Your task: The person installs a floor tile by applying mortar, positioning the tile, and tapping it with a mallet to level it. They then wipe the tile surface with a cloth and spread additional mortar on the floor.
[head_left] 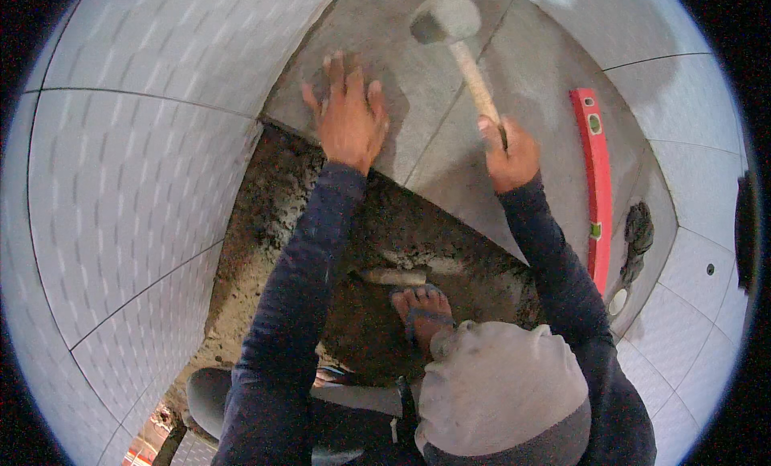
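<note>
My left hand [349, 117] lies on a grey floor tile [305, 81], palm down with its fingers spread, near the left wall. My right hand [510, 153] grips the wooden handle of a mallet [446, 18], whose pale-and-dark head is raised above the tiles at the top of the view. To the right of that hand a red spirit level [597, 185] lies lengthwise on the floor tiles. Below the tile edge is a dark, rough mortar bed [281, 177], with a short pale cylindrical piece [389, 276] on it beside my sandalled foot [422, 305].
White patterned wall tiles [120, 169] rise on the left, and more white tiles [691, 193] line the right. A dark crumpled lump [637, 233] and a small round white item [618, 302] sit right of the level. A small dark hole [710, 269] is in a right-hand tile.
</note>
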Motion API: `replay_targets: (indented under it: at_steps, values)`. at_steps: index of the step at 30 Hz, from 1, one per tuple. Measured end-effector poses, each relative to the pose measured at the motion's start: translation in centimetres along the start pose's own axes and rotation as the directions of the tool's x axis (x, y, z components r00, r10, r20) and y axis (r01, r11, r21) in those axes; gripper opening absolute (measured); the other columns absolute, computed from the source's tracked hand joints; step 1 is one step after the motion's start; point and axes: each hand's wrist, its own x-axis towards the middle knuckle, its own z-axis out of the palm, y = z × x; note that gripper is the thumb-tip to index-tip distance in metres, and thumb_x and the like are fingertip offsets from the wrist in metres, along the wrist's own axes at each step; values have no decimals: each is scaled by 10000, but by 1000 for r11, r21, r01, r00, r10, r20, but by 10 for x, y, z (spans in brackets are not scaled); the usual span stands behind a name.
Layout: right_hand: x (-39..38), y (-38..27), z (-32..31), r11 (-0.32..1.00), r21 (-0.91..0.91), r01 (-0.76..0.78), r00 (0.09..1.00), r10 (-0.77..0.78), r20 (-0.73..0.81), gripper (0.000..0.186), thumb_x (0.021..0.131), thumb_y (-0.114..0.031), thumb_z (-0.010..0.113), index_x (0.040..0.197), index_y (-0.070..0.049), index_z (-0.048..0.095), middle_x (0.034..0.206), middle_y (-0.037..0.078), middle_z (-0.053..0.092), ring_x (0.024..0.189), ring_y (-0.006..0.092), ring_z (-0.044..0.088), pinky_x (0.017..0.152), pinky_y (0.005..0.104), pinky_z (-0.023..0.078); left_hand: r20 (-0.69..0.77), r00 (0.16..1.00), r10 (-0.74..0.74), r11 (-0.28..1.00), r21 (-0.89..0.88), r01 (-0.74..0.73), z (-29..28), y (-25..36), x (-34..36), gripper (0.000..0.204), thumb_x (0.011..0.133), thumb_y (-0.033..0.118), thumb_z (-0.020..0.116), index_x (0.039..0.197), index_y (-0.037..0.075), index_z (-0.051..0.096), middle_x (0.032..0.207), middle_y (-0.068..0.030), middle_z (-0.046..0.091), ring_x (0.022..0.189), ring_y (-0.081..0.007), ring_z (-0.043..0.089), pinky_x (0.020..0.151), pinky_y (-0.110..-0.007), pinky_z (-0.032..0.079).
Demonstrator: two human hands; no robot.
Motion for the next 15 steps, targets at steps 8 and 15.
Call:
replay_targets:
  at_steps: [8, 15]
  values:
    - [-67, -16, -9, 919, 363, 153, 979, -192, 73, 285, 965, -286, 529, 1045, -35, 639, 937, 190, 665, 865, 335, 640, 778, 408, 496, 516, 841, -165, 19, -851, 525, -66, 92, -58, 407, 970, 248, 607, 1213, -67, 520, 1095, -183, 655, 1016, -281, 669, 901, -371, 524]
    - [-82, 205, -148, 574, -768, -285, 957, 121, -264, 709, 755, -381, 787, 1308, -16, 534, 1170, 228, 597, 1117, 394, 549, 950, 480, 452, 534, 830, -163, -177, -843, 508, -113, 76, -79, 263, 972, 193, 582, 1139, 19, 477, 1006, -185, 629, 832, -305, 703, 764, -453, 594]
